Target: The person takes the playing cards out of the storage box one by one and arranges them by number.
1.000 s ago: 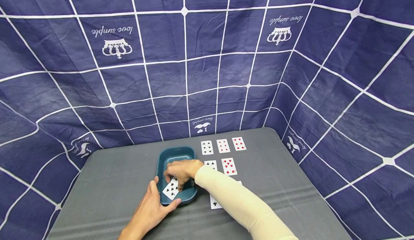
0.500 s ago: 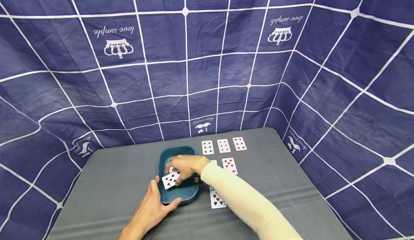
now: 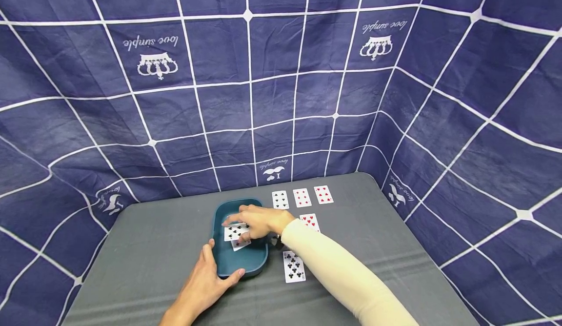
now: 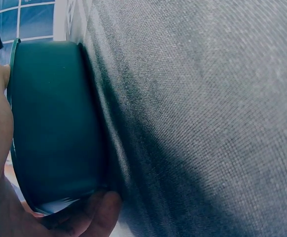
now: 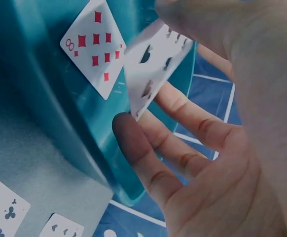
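A teal tray point(image 3: 241, 262) stands on the grey table. My left hand point(image 3: 204, 279) grips its near left corner, with the thumb on the near rim and the fingers along the outer wall. Over the tray, my right hand point(image 3: 259, 221) holds a spade playing card point(image 3: 236, 232) between thumb and fingers. That spade card point(image 5: 151, 66) is tilted in the right wrist view, its pips partly covered by the thumb. An eight of diamonds point(image 5: 96, 52) lies in the tray. In the left wrist view, the tray's outer wall point(image 4: 57, 118) stands against the left fingers.
At the back right lies a row of three cards: a spade card point(image 3: 280, 200), a diamond card point(image 3: 302, 197) and a heart card point(image 3: 324, 194). Nearer are another heart card point(image 3: 310, 222), partly behind the sleeve, and a club card point(image 3: 294, 266). A blue curtain point(image 3: 281, 96) hangs behind the table point(image 3: 145, 248).
The right hand has raised the spade card off the tray's near part, turned it and shifted it slightly toward the back. The left hand stays on the tray.
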`<state>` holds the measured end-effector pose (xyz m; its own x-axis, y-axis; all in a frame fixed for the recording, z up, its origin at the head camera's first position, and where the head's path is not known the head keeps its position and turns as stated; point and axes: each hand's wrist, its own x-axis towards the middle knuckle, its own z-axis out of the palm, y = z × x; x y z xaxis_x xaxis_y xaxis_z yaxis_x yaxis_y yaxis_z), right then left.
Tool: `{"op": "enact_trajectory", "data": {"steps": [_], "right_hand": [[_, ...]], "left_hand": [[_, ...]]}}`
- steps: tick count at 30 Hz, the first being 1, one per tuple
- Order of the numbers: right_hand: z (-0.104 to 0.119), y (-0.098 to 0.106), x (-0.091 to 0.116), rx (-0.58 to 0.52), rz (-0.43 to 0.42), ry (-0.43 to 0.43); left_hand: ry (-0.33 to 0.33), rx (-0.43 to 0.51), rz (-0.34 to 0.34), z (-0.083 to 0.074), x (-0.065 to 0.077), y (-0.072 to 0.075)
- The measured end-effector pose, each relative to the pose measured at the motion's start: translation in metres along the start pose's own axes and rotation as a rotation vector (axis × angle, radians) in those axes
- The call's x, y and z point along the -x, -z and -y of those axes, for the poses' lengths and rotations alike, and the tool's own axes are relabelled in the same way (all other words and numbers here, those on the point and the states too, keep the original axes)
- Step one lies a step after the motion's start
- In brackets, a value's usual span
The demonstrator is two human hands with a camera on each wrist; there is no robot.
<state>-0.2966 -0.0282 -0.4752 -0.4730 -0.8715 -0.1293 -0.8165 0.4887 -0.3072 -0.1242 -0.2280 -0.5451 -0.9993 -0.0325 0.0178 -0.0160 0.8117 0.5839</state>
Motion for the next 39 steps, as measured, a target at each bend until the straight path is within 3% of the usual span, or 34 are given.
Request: {"op": "enact_trajectory", "data": {"steps": [19,39], "right_hand": [[-0.012,0.016,0.032,-0.1,-0.141,-0.005],[-0.037,0.023,0.079,-0.112,-0.17,-0.059]], "left_hand": [[-0.001,-0.02,-0.015,0.006,0.006,-0.001],[-0.008,-0.027,-0.03,0.0,0.001,0.0]]}}
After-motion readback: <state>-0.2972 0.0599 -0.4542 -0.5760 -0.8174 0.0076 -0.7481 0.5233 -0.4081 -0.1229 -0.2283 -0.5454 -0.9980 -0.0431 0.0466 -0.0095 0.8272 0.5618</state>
